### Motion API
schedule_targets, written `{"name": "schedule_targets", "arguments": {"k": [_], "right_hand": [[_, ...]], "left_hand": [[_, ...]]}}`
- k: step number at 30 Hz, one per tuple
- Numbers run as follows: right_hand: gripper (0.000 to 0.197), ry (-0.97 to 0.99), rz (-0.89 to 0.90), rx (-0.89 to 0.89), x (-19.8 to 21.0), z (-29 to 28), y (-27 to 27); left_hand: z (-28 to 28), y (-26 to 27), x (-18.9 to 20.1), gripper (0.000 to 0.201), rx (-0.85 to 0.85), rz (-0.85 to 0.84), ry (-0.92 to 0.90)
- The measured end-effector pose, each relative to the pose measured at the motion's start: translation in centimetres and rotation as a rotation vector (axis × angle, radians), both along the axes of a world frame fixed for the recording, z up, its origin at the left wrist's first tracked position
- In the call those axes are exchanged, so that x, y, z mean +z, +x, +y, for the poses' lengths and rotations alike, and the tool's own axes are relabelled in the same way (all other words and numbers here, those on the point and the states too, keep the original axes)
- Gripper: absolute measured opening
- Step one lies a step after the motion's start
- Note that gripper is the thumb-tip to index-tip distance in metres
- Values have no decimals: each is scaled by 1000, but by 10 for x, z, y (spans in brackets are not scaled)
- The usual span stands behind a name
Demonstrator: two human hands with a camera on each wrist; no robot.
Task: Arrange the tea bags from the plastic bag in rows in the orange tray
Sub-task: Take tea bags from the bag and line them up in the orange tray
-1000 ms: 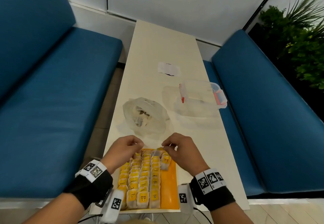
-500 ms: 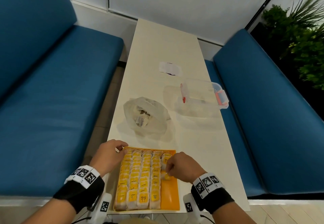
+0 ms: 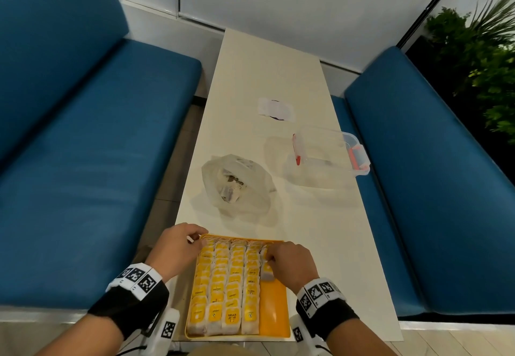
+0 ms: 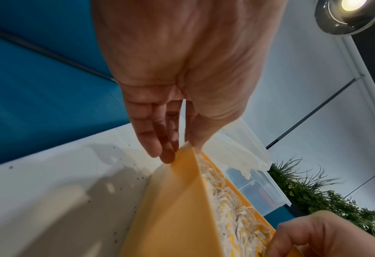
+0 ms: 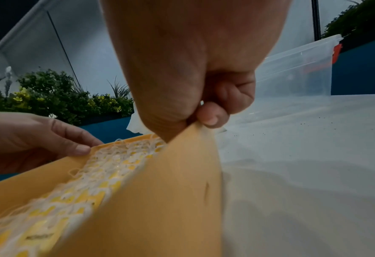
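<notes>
A long cream table (image 3: 250, 77) runs up the middle of the frame. An orange tray (image 3: 274, 311) sits at its bottom end. A plastic bag (image 3: 237, 185) lies just above the tray, a clear box (image 3: 326, 157) to the bag's right, and a white paper slip (image 3: 276, 107) higher up.

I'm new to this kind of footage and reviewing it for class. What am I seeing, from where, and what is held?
No machine here: a person works with bare hands, wearing cameras. The wide picture looks down from the head; the other two look along each wrist. On the table lie an orange tray, a plastic bag and a clear box. Tea bags fill four rows in the tray, with a fifth begun. The left hand holds the tray's far-left corner between thumb and fingers. The right hand is curled at the fifth row; what it grips is unclear.
</notes>
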State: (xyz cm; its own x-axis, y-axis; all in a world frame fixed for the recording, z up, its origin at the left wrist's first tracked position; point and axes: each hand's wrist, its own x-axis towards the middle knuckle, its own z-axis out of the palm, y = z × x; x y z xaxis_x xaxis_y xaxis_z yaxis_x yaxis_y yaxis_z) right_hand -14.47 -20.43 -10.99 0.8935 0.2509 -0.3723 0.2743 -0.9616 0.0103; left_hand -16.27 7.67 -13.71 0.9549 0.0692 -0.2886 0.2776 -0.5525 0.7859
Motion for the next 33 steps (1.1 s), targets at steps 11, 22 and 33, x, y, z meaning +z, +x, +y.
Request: {"name": "schedule_targets", "arguments": {"k": [11, 22, 33], "right_hand": [[24, 36, -40, 41, 9, 2, -1], [68, 669, 42, -567, 64, 46, 61], [13, 923, -464, -395, 136, 62, 108]], "left_hand": [[3, 2, 8, 21, -42, 35, 24], [-20, 88, 69, 29, -314, -240, 305], [-13, 104, 90, 48, -223, -150, 163]]}}
